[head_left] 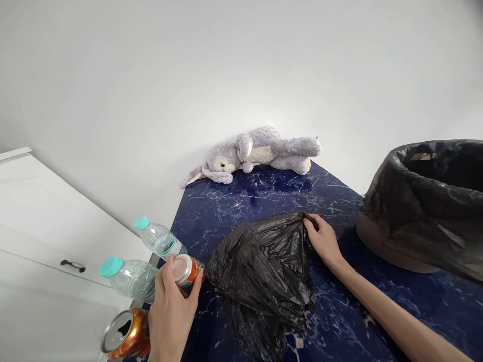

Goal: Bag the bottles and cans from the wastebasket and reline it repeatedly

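My left hand (174, 296) is closed around a small orange can (193, 271) with a pale, flat end, at the left edge of the blue marbled table. A crumpled black plastic bag (264, 261) lies just right of that can. My right hand (322, 239) pinches the bag's upper right corner between thumb and fingers. Beside my left hand stand two clear bottles with turquoise caps, a farther bottle (160, 239) and a nearer bottle (136, 279). An opened orange-gold drink can (130, 334) is close by my left wrist, partly covered by it.
A grey plush rabbit (256, 148) lies on its side at the table's far end, against the white wall. At the right stands a bin (385, 246) lined with a black bag. Left of the table (332, 191) is a white cabinet (45, 221) with a dark handle.
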Demonstrator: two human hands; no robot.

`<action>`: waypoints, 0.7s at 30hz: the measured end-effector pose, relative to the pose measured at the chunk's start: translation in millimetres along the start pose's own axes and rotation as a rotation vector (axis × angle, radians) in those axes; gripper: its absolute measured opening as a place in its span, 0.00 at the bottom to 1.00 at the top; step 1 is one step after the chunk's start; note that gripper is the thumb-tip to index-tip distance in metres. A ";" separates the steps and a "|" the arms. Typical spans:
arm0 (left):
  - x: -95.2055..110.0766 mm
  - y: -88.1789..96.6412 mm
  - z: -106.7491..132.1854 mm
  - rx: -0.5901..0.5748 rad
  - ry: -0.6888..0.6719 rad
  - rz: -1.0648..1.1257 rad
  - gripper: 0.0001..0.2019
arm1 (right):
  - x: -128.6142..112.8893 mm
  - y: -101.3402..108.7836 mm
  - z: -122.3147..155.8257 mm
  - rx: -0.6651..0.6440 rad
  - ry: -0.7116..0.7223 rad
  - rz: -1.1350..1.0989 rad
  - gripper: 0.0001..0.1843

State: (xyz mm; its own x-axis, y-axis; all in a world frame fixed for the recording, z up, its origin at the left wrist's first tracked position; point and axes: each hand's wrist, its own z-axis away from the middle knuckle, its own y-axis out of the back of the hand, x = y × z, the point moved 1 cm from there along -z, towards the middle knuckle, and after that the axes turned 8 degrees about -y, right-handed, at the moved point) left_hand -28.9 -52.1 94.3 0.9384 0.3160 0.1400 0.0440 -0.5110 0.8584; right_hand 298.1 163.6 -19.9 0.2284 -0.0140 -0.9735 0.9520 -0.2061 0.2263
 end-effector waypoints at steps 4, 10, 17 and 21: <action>1.8 -9.6 -8.8 0.043 -0.006 -0.104 0.39 | -1.9 -0.8 0.3 0.010 0.003 0.006 0.23; 4.7 -13.4 -14.0 0.123 -0.076 -0.160 0.40 | -5.2 -0.8 0.3 0.039 0.030 0.021 0.23; 14.1 1.8 0.8 0.212 -0.138 -0.048 0.36 | -56.2 12.1 34.6 0.148 0.313 0.111 0.26; 20.8 15.1 18.3 0.238 -0.287 0.102 0.23 | -93.3 31.7 92.8 -0.029 0.659 0.266 0.10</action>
State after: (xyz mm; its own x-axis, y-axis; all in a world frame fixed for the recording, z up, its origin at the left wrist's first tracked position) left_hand -2.4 -67.8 101.2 0.9983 0.0351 0.0461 -0.0076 -0.7102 0.7039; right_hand 288.1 67.6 74.9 0.5212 0.5362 -0.6640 0.8495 -0.2517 0.4636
